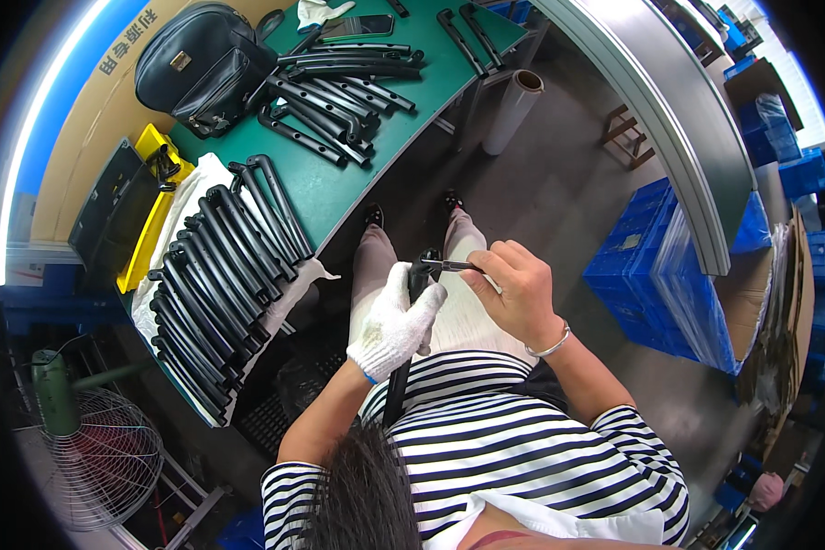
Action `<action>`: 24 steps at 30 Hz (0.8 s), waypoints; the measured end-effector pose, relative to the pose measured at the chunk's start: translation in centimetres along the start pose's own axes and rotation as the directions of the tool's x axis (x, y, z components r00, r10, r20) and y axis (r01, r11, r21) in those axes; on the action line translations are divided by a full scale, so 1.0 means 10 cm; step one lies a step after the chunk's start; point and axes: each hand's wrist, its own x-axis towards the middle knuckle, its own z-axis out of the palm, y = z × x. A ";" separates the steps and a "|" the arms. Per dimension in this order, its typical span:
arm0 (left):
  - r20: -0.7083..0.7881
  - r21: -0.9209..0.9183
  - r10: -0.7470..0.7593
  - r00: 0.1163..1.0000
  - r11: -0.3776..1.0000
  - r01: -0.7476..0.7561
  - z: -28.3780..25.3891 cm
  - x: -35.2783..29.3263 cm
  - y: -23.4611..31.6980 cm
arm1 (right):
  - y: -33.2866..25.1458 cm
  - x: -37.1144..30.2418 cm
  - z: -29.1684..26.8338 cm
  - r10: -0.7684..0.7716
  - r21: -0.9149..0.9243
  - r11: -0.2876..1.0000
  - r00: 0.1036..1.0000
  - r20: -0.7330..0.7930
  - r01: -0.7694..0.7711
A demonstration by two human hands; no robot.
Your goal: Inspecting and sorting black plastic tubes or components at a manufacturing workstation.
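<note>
My left hand (394, 323), in a white knitted glove, is wrapped around a black bent tube (397, 392) held upright in front of my body. Its lower end runs down against my striped shirt. Bare, with a bracelet at the wrist, my right hand (522, 293) pinches a slim dark pen-like tool (454, 266). The tool's narrow metal tip meets the tube's upper end; whether it is inside an opening there cannot be made out. To the left, a long row of similar black tubes (215, 275) lies on a white cloth (304, 280).
More black tubes (339, 96) lie loosely on the green table (390, 151), near a black bag (202, 64), a phone (362, 27) and a white glove (321, 13). A yellow bin (142, 243) borders the row. Around stand a fan (101, 449), a film roll (511, 115) and blue crates (637, 275).
</note>
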 end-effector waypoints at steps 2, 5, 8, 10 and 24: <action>0.009 0.007 -0.004 1.000 1.000 0.004 0.00 0.00 0.00 | 0.00 0.01 0.00 -0.008 0.017 1.000 1.000 -0.006 0.008; 0.014 0.032 -0.003 1.000 0.999 0.003 0.00 0.00 0.00 | 0.02 0.01 0.01 -0.019 0.053 0.998 1.000 -0.021 0.020; 0.011 0.066 -0.006 1.000 0.998 0.005 -0.01 0.02 -0.02 | 0.05 -0.04 0.03 -0.009 0.063 0.998 1.000 -0.017 0.010; 0.006 0.090 -0.025 1.000 0.996 0.024 0.00 0.03 -0.03 | 0.09 -0.10 0.05 0.030 0.053 0.998 0.999 0.009 -0.031; 0.128 -0.031 -0.030 0.991 0.999 0.034 0.02 0.02 -0.16 | 0.32 -0.11 0.18 0.373 0.572 0.689 0.894 0.247 -0.445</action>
